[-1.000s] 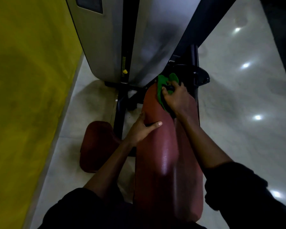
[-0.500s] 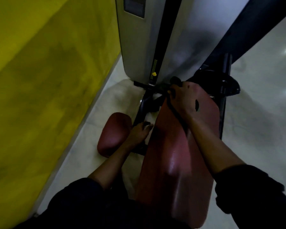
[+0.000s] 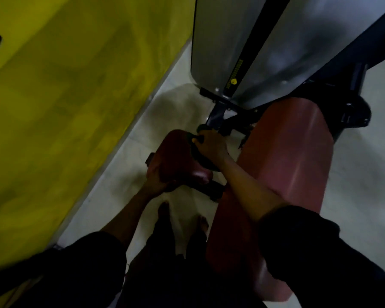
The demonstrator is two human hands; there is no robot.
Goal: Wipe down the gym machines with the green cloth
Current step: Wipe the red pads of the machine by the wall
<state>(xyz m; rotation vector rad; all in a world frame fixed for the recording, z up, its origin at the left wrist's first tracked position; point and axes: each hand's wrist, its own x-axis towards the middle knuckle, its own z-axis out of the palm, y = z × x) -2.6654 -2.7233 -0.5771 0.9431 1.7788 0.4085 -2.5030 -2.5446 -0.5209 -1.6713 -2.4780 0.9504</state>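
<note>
Pale floor (image 3: 178, 112); cloth (image 3: 202, 160) on seat (image 3: 176, 155)

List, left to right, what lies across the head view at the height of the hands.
Yellow wall → small red seat pad → right hand holding the green cloth → long red bench pad → pale floor.

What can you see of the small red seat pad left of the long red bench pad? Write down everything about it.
The small red seat pad is a rounded cushion in glossy, vinyl-looking red, with a shine at its near corner. It sits low over the pale floor on a black bracket, left of the long pad. The left hand grips its near edge; the right hand holds a dark bunched cloth against its right side.
</note>
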